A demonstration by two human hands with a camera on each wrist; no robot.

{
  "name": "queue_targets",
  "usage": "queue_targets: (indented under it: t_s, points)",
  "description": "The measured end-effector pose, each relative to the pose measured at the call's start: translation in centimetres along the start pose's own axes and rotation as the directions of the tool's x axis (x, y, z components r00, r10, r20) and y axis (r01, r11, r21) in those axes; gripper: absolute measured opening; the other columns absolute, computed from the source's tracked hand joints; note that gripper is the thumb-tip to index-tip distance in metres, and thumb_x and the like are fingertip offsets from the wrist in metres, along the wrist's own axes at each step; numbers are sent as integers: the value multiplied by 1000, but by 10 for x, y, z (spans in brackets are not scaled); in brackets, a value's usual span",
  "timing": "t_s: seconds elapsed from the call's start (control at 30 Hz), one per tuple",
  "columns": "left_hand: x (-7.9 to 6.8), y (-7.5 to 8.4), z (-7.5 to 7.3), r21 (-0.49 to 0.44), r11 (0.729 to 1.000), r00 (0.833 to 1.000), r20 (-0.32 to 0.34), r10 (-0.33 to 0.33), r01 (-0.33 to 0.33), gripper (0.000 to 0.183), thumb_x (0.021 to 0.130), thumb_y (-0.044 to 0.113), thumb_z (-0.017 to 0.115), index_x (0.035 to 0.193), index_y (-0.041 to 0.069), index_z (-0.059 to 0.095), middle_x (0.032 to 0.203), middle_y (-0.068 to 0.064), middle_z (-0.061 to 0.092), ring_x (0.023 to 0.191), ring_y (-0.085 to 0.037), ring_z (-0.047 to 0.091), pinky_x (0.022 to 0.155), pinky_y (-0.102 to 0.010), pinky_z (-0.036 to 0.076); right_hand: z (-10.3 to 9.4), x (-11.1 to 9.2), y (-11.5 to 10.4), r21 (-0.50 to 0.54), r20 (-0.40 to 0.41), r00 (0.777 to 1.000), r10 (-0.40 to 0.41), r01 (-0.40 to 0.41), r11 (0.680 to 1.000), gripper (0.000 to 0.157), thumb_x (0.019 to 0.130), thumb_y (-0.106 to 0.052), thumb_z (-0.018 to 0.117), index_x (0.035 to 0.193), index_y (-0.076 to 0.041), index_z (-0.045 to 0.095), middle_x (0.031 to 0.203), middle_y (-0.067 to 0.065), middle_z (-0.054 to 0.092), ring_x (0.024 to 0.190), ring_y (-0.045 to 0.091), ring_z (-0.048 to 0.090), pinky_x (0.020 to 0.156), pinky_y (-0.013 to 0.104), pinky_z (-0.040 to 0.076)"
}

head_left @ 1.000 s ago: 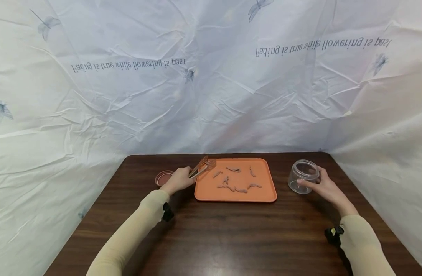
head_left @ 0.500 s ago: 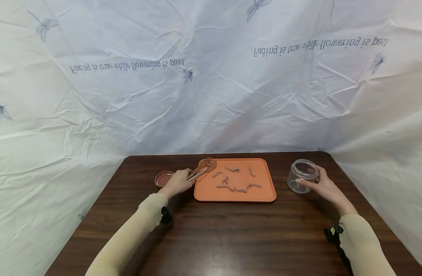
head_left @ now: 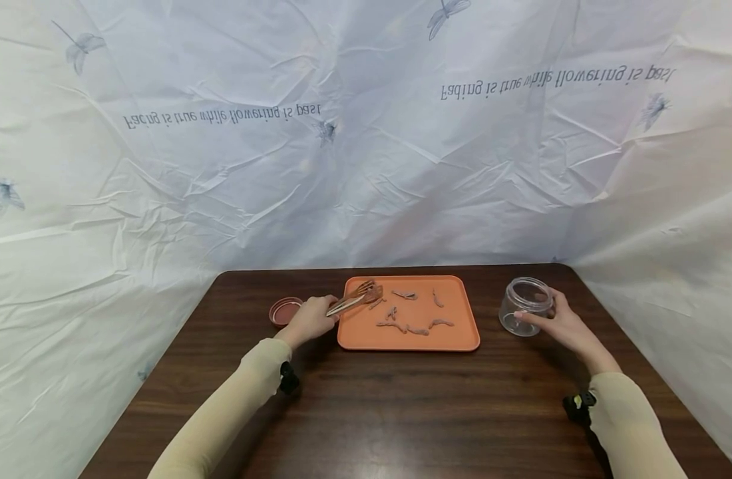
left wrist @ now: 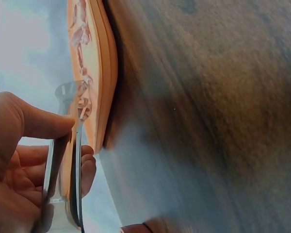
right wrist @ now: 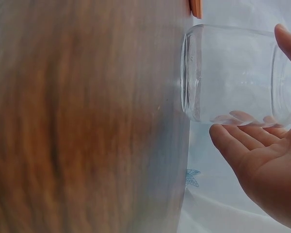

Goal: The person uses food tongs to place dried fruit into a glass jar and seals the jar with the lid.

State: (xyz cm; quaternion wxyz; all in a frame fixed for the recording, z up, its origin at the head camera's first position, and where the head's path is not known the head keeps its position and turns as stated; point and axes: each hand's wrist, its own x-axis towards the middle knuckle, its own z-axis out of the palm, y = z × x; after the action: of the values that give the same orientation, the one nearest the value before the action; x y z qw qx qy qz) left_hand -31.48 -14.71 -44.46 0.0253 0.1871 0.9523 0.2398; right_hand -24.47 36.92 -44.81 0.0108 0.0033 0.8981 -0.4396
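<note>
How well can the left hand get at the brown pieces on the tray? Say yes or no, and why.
Probably yes: the left hand holds tongs reaching over the tray, near the closest piece, and nothing visible blocks them. Contact is unclear.

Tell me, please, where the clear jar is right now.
In the head view, the clear jar is at the right side of the table, to the right of the orange tray, held in the right hand.
</note>
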Motion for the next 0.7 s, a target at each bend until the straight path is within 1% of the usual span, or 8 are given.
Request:
queue_targets:
  t_s: [0.13, 0.2, 0.37, 0.5, 0.57, 0.67, 0.7]
  points:
    - [1, 2, -1, 0, 1000, 1000, 5, 1, -1, 38, 99, 13, 65, 135, 2, 61, 76, -1, 61, 51, -13, 47, 49, -28, 37, 0, 0, 0, -4, -1, 1000, 0, 0, 1000, 115, 94, -51, 68, 158, 0, -13, 157, 36, 17, 139, 61, 23, 101, 70, 33]
    - [2, 3, -2, -4, 1000, 1000, 4, 3, -3, 38, 99, 13, 64, 135, 2, 61, 81, -4, 63, 52, -13, 49, 50, -28, 38, 0, -1, -1, -6, 0, 1000, 2, -2, 1000, 115, 94, -51, 68, 158, 0, -13, 157, 36, 17, 139, 61, 23, 100, 70, 33]
    - [8, 10, -8, -6, 1000, 1000, -10, 10, -10, 38, 99, 13, 64, 135, 2, 61, 101, -11, 68, 58, -15, 54, 53, -30, 42, -2, -2, -1, -6, 0, 1000, 8, -8, 1000, 115, 94, -51, 67, 158, 0, -13, 157, 36, 16, 139, 61, 22, 100, 71, 33]
    - [12, 17, -14, -5, 1000, 1000, -12, 15, -15, 39, 99, 14, 64, 137, 3, 60, 109, -13, 69, 64, -15, 58, 58, -32, 44, -2, -2, -1, -6, 0, 1000, 11, -11, 1000, 115, 94, -51, 67, 158, 0, -13, 157, 36, 16, 139, 61, 22, 101, 71, 33]
    - [13, 21, -17, -14, 1000, 1000, -14, 15, -16, 41, 100, 15, 64, 139, 3, 59, 110, -13, 69, 65, -14, 59, 59, -32, 45, -2, -2, -1, -3, 1, 1000, 12, -12, 1000, 115, 94, -51, 67, 158, 0, -13, 157, 36, 16, 139, 61, 22, 101, 71, 32]
    - [16, 27, -22, -20, 1000, 1000, -18, 22, -22, 43, 101, 17, 63, 141, 3, 57, 103, -11, 70, 60, -13, 59, 59, -32, 44, -1, -2, -1, -2, 4, 1000, 13, -13, 1000, 115, 94, -52, 68, 158, 0, -14, 157, 35, 16, 139, 61, 22, 101, 71, 32]
    - [17, 29, -24, -24, 999, 1000, -16, 23, -23, 44, 101, 18, 63, 142, 4, 56, 97, -11, 71, 57, -13, 57, 57, -32, 43, -1, -1, -1, -5, 4, 1000, 14, -14, 1000, 116, 94, -52, 67, 158, 0, -14, 157, 35, 16, 139, 61, 21, 101, 71, 32]
